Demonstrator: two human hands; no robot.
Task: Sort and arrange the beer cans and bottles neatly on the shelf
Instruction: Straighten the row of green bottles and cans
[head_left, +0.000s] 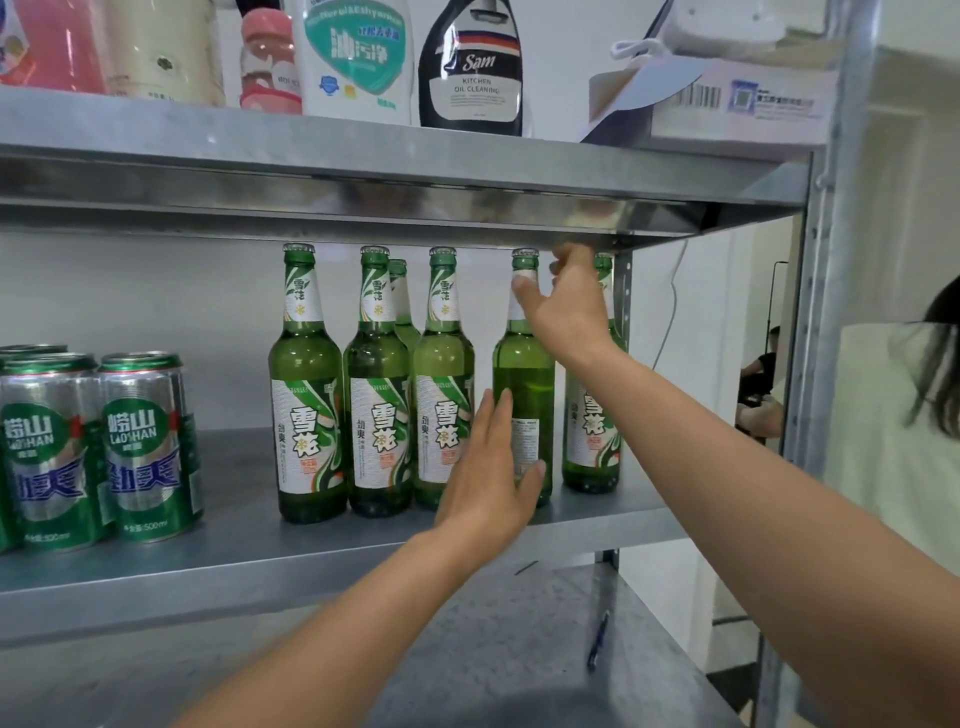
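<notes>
Several green beer bottles stand upright on the middle metal shelf (291, 561). One bottle (524, 374) is turned with its back label facing out. My right hand (569, 306) pinches this bottle's neck, thumb on the near side. My left hand (488, 478) has straight fingers, and its palm lies against the bottle's lower left side. Another bottle (592, 431) stands to its right, partly behind my right arm. Left of it stand three front bottles (306, 395), with one more behind them. Green and silver beer cans (145, 447) are grouped at the shelf's left end.
The upper shelf (363, 171) hangs just above the bottle caps and carries cleaning bottles, a pouch and a cardboard box (737, 98). A steel upright (826, 312) bounds the shelf on the right. A person stands at the far right. A pen (597, 639) lies on the lower shelf.
</notes>
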